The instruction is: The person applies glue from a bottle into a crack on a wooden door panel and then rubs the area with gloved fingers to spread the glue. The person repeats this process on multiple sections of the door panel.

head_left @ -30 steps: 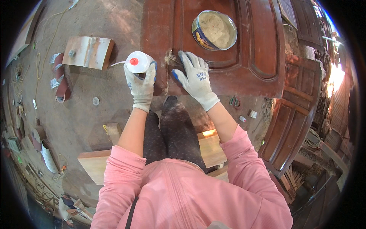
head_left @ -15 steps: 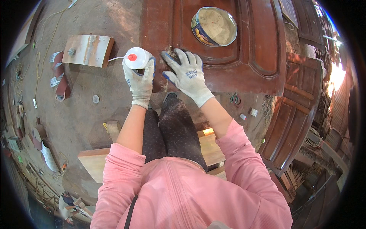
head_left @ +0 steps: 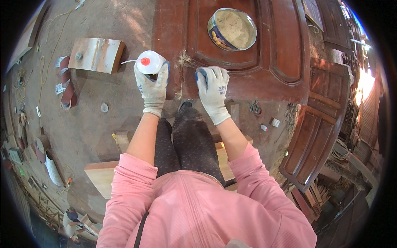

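Gripping the white plastic, red-capped bottle in your white-gloved left hand, over the left edge of the reddish-brown panelled wooden door, keep its thin spout clear of the wood. Your white-gloved right hand curls near the pale, rough patch; its fingertips are hidden, so I can't tell whether they hold anything.

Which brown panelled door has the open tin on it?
The door directly ahead, beneath the right hand; the tin stands on its panel. The doors farther right bear none.

Gloved left grip curled firmly, gloved right grip bent inward, back upward, bare forearms stretched forward
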Tool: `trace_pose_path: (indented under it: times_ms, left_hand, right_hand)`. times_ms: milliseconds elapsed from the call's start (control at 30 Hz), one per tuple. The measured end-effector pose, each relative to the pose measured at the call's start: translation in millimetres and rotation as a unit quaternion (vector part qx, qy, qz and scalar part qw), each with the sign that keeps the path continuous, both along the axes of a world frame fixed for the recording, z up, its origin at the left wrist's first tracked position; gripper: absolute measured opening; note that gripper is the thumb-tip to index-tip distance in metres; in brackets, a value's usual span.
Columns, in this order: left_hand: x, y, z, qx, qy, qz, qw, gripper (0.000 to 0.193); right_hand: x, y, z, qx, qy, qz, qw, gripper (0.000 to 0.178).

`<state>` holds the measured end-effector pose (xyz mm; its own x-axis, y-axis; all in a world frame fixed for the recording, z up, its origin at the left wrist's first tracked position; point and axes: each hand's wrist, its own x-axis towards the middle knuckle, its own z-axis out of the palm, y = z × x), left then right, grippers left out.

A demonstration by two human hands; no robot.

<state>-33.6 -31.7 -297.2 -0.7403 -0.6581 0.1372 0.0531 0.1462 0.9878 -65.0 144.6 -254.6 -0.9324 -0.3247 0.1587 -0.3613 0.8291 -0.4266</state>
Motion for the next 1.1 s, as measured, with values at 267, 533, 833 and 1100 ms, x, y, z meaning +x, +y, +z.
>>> trace_pose_path:
  times_ms: [267,533,833,1100]
  left_hand:
    - [26.1,8.5,53.0,0.094,-0.068,-0.132,0.984,0.055]
    - [48.0,-0.5,47.1,-0.216,0.004,-0.211,0.953,0.040]
    - [-15.8,-6.9,-21.5,-0.241,-0.244,0.006,0.939,0.042]
    - [-14.9,-17.1,-51.4,-0.271,-0.232,-0.014,0.934,0.045]
  right_hand:
    - [27.8,-27.0,23.2,-0.169,-0.083,0.124,0.974,0.092]
    - [53.8,4.5,34.7,-0.261,-0.166,-0.075,0.948,0.077]
    - [70.7,39.7,39.4,-0.126,-0.259,-0.104,0.952,0.065]
    - [69.6,30.9,44.9,-0.085,-0.239,-0.086,0.963,0.059]
